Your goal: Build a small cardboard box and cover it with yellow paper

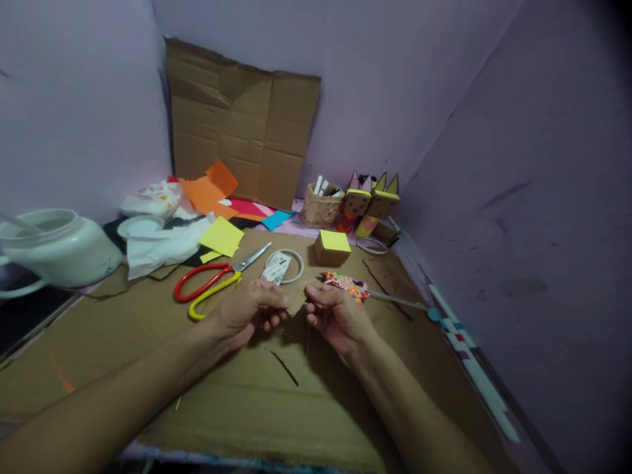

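Note:
Between my two hands is a small piece of cardboard (297, 298), pinched from both sides above the brown cardboard sheet on the table. My left hand (254, 309) is closed on its left edge, thumb on top. At its right edge, the thumb and fingers of my right hand (336, 316) are closed too. Scissors (232, 266) with one red and one yellow handle lie beyond my left hand, blades apart. A white ring (299, 263) with a printed label lies just past my fingers. Behind my right hand is a colourful patterned item (348, 284).
A small cardboard box (332, 249) with a yellow top stands beyond my hands. Farther back are a basket (320, 207) of markers and cardboard animal figures (370, 204). Yellow paper (222, 236), white tissue (168, 247) and a pale jug (64, 247) occupy the left.

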A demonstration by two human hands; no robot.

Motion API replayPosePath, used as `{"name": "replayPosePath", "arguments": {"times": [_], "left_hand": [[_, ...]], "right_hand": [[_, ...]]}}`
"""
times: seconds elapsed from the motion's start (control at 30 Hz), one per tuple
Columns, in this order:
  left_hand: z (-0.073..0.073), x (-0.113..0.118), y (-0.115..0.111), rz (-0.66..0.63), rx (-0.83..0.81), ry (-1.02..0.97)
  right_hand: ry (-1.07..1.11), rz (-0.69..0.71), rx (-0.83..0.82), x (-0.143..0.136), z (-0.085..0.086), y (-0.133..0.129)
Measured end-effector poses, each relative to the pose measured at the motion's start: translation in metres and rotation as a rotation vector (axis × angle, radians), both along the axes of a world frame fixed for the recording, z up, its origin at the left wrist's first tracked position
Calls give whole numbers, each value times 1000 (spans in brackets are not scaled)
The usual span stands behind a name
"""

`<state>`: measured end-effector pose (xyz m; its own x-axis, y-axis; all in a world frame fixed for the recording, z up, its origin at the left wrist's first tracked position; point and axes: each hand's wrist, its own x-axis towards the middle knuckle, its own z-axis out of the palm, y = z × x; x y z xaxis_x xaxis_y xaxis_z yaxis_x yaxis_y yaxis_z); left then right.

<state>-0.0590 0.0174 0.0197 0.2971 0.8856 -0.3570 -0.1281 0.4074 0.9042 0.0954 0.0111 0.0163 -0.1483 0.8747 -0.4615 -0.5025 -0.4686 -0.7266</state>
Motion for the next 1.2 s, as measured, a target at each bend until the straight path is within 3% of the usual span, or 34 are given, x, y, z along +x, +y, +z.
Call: {"name": "replayPosePath", "arguments": {"times": [0.93,1.2], "left_hand": [[0,2,-4,58,43,109],[6,0,-9,38,279,281]], "right_hand": [[-31,-21,163,-1,-4,-4],[46,27,162,-1,3,-7]]}}
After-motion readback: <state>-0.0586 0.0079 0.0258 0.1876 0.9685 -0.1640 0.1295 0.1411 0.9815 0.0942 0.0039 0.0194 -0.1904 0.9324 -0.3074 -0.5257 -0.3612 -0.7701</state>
